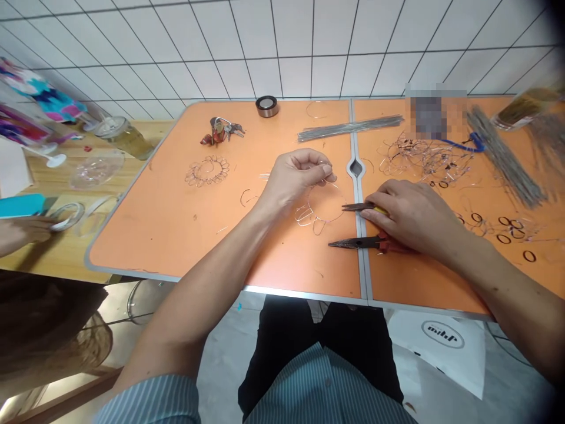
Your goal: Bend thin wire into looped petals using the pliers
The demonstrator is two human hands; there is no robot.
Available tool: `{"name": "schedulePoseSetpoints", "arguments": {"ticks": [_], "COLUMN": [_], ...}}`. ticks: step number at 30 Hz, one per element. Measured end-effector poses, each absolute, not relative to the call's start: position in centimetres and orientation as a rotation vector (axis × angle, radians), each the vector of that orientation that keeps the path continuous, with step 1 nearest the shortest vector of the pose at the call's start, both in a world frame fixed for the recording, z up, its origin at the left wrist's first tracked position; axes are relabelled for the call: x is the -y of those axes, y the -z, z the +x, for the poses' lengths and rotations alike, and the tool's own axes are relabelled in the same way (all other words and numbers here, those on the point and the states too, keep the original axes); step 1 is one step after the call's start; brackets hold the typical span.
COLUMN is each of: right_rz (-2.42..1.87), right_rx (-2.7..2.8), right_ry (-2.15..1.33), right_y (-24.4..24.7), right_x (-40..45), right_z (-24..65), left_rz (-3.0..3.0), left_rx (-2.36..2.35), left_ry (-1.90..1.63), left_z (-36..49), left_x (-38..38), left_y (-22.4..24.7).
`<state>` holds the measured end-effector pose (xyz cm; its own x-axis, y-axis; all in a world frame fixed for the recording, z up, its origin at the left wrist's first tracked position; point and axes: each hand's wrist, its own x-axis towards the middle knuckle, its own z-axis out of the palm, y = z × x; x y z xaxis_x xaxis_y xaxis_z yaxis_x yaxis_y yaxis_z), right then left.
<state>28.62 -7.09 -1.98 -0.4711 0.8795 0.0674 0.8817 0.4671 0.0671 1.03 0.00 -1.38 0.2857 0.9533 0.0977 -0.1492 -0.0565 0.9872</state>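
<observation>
My left hand (304, 168) is closed in a pinch on a thin wire ring with several bent loops (318, 219), which hangs just above the orange table. To the right, my right hand (404, 207) wraps round a pair of small pliers (357, 206); a bit of yellow handle shows by the thumb, and the dark jaws point left toward the wire ring. Long-nose pliers with red handles (357, 242) lie just below that hand, across the table's seam. A finished-looking ring of looped wire (207, 171) rests on the table at the left.
Bundles of straight wire (351, 128) lie at the back and the right (507, 156). Tangled wire scraps (426, 159) and dark rings (529, 257) are scattered at right. Keys (223, 131) and a tape roll (267, 106) sit near the wall. Another person's hand (26, 234) is far left.
</observation>
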Motion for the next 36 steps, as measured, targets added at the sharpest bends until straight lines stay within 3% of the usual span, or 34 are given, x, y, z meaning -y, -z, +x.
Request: {"name": "schedulePoseSetpoints", "arguments": {"ticks": [14, 21, 36], "right_rz": [-1.563, -1.623, -1.627], "right_rx": [2.294, 1.798, 1.658], "right_ry": [-0.253, -1.091, -1.063], "right_y": [0.9, -0.6, -1.6], "right_x": [7.9, 8.5, 8.6], "right_z": [27.5, 23.2, 20.9], "left_rz": [1.229, 1.121, 0.986], "left_rx": [-0.964, -0.99, -0.944], "left_ry": [-1.108, -1.155, -1.179], "left_z": [0.9, 0.7, 0.6], "left_x": [0.0, -0.1, 0.4], "left_y": [1.4, 1.2, 0.0]}}
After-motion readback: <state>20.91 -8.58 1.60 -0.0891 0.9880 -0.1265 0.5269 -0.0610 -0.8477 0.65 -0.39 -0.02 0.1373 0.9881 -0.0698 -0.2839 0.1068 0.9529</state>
